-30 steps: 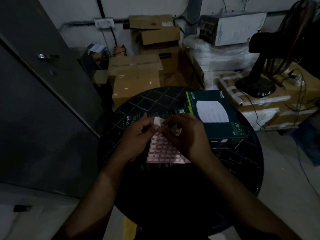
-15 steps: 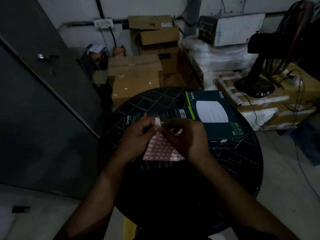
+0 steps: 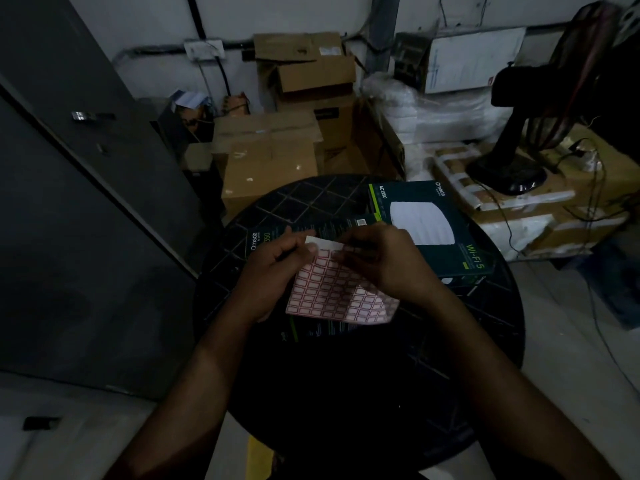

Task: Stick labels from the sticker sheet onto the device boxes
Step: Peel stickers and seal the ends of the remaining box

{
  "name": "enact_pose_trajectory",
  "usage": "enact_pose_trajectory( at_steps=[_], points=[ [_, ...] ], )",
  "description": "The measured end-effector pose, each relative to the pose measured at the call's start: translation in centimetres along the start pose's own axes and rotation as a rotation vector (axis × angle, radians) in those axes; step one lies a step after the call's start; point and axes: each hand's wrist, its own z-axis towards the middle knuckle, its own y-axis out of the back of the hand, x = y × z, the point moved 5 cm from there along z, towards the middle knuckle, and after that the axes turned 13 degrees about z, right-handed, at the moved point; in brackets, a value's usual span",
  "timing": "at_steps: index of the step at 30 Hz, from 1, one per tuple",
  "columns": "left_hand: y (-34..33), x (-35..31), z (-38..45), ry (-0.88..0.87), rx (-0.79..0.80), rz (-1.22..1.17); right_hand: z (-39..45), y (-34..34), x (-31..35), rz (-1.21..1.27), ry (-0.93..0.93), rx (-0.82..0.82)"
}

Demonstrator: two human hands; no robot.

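Change: your sticker sheet (image 3: 337, 292) is sitting lower and spreading wider toward the right than half a second ago, and its white top corner is now lying flatter between your hands.
Left hand: your left hand (image 3: 273, 268) is gripping the sheet's upper left edge, thumb curled over the white corner and fingers folded behind it.
Right hand: your right hand (image 3: 382, 261) is curling over the sheet's upper right part, fingertips pinching at the top rows of labels; whether one label is already lifting, you cannot tell in this dim light.
Sheet: it is hanging tilted over the near device box (image 3: 311, 233), its red-bordered labels facing you and its lower right corner bending slightly.
Near device box: it is lying flat on the round black table (image 3: 450, 358), mostly hidden under your hands and the sheet, with white lettering showing at its far left corner.
Far device box (image 3: 429, 220): it is lying flat just to the right and farther away, touching or overlapping the near one, with a white round device pictured on its top.
Surroundings: cardboard cartons (image 3: 273, 161) are standing on the floor beyond the table, and a black fan (image 3: 512, 147) is standing on wrapped packages at the far right.
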Motion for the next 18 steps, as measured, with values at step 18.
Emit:
enact_pose_trajectory(
  at_steps=[18],
  points=[
    [0.2, 0.1, 0.5, 0.055, -0.050, -0.092, -1.0, 0.8, 1.5, -0.302, 0.260, -0.364]
  ],
)
